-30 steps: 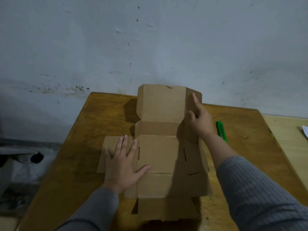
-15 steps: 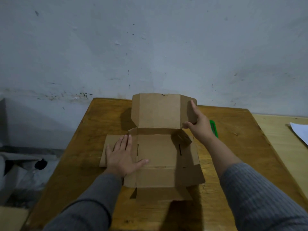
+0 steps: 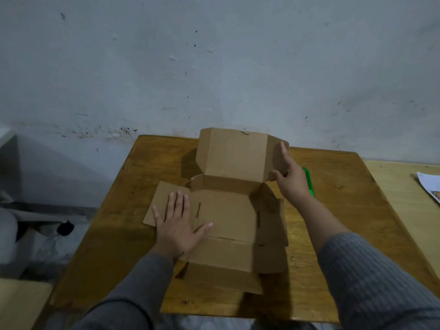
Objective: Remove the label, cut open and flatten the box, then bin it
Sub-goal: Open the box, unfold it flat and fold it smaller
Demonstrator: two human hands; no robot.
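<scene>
A brown cardboard box [image 3: 228, 217] lies opened out on the wooden table [image 3: 333, 210], most panels flat, its far lid panel still standing upright. My left hand [image 3: 179, 225] presses flat with spread fingers on the left side flap. My right hand [image 3: 289, 175] holds the lid's right wing, fingers straight along its outer face and thumb under its lower edge. A green utility knife [image 3: 308, 181] lies on the table just right of that hand, partly hidden by it.
A grey wall stands right behind the table's far edge. A lighter wooden surface [image 3: 404, 210] adjoins on the right, with white paper [image 3: 428, 184] at its edge. Grey bags or cloth [image 3: 28, 234] lie on the floor at the left.
The box's right side has dropped flatter and the view has pulled back. My right hand stays at the lid's right wing; my left hand keeps pressing the left flap.
</scene>
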